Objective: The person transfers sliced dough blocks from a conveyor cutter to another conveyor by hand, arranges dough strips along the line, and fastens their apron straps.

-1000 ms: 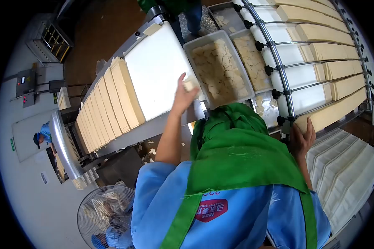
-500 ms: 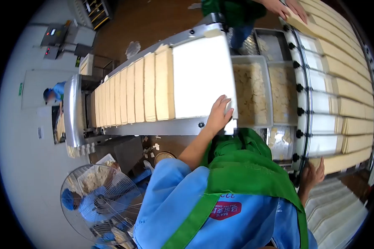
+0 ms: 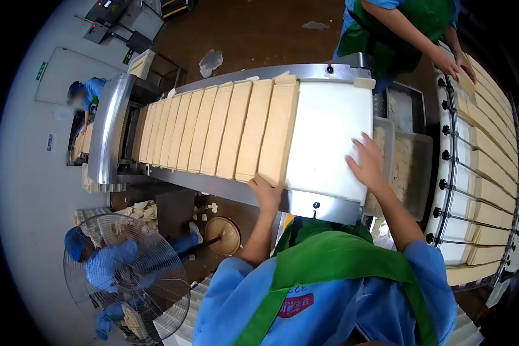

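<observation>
My left hand [image 3: 266, 193] is at the near end of the last dough strip [image 3: 278, 130] on the left conveyor, its fingers touching the strip's lower corner. Whether it grips the strip is not clear. Over the right edge of the white belt [image 3: 328, 138], my right hand [image 3: 368, 161] is spread with nothing in it. A row of long pale strips lies side by side to the left of the bare belt. One small dough piece [image 3: 364, 83] sits at the belt's far right corner.
Bins of dough scraps [image 3: 412, 167] stand between the left conveyor and a second conveyor [image 3: 455, 202] with rods and black knobs. A co-worker's hands [image 3: 452, 64] are at its far end. A fan [image 3: 127, 277] stands lower left, near another person.
My view has swung right. My left hand has come to the end strip, and my right hand has left the right conveyor for the white belt. The strips sit nearer the belt's end.
</observation>
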`<act>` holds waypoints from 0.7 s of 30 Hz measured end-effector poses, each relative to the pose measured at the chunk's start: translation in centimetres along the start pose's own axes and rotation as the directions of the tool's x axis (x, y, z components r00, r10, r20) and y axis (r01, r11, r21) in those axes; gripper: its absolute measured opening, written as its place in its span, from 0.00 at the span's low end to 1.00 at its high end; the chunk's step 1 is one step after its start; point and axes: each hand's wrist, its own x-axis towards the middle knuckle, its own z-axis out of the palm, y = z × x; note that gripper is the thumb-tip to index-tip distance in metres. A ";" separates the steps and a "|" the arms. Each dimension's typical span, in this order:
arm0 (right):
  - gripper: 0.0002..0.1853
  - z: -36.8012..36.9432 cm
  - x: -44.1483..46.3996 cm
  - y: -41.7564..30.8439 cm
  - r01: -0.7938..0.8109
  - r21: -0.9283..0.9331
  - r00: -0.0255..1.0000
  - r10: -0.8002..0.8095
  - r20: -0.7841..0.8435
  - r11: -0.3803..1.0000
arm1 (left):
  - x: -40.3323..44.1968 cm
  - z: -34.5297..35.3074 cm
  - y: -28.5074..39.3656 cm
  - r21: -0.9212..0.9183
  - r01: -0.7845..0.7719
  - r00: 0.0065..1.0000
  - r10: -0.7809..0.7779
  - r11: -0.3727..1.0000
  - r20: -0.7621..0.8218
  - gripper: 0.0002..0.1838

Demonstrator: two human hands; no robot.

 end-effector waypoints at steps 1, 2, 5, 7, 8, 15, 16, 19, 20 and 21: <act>0.33 2.0 2.9 -1.0 -0.002 -0.008 0.998 0.003 0.057 1.000 | 0.3 -0.2 0.6 -0.007 -0.006 1.000 0.006 1.000 -0.001 0.46; 0.35 3.9 5.6 -1.9 -0.009 -0.047 0.996 0.013 0.084 0.999 | 0.6 -0.4 1.3 -0.022 0.024 0.999 -0.023 0.999 0.043 0.45; 0.39 7.8 12.9 -5.2 -0.057 -0.099 0.990 0.069 0.120 0.994 | 1.2 0.5 1.4 -0.064 0.000 0.998 0.004 0.998 0.066 0.44; 0.39 9.1 17.2 -7.6 -0.066 -0.132 0.991 0.080 0.108 0.989 | 1.3 0.3 1.7 -0.083 -0.016 0.995 0.024 0.996 0.096 0.46; 0.40 9.2 19.1 -8.8 -0.102 -0.183 0.978 0.132 0.159 0.978 | 1.2 0.1 2.1 -0.090 -0.016 0.994 0.026 0.996 0.109 0.47; 0.40 10.1 25.1 -13.9 -0.134 -0.264 0.931 0.213 0.295 0.955 | 2.0 0.0 2.7 0.094 -0.064 0.953 0.033 0.993 0.300 0.52; 0.40 10.1 25.0 -14.0 -0.145 -0.270 0.931 0.224 0.290 0.952 | 2.1 0.0 3.0 0.120 -0.049 0.935 0.003 0.992 0.356 0.53; 0.36 9.6 24.3 -13.2 -0.241 -0.259 0.914 0.308 0.264 0.935 | 2.1 0.7 2.8 0.193 -0.095 0.932 0.018 0.977 0.363 0.54; 0.36 9.1 24.1 -12.6 -0.262 -0.293 0.907 0.338 0.249 0.919 | 2.1 0.8 2.8 0.176 -0.089 0.926 0.016 0.980 0.376 0.52; 0.36 8.0 23.7 -12.0 -0.290 -0.302 0.902 0.365 0.232 0.908 | 2.0 1.0 2.7 0.166 -0.113 0.917 0.039 0.980 0.397 0.52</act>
